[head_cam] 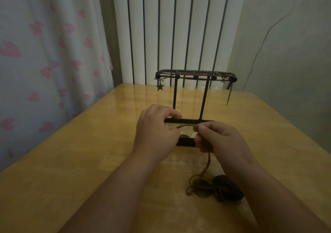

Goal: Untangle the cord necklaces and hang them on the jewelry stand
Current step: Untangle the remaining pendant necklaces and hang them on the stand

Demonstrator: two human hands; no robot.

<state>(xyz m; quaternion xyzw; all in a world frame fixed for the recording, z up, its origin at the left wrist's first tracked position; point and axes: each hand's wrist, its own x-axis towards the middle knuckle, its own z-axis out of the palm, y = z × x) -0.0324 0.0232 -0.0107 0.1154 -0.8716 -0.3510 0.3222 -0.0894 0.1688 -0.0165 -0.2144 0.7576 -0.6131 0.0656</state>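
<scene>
A black jewelry stand [189, 96] with two posts and a top rail stands mid-table; a cord necklace with star charms [160, 86] hangs along its rail. In front of the stand's base, my left hand [155, 132] and my right hand [220, 139] each pinch a brown cord [186, 125] stretched between them. From my right hand the cord runs down to a tangled heap of cords and dark round pendants [215, 188] lying on the table near my right forearm.
The yellow wooden table [89, 161] has its left edge beside a curtain with pink hearts [44, 53]. A white radiator [179, 27] stands behind the table's far edge. A grey wall is at right.
</scene>
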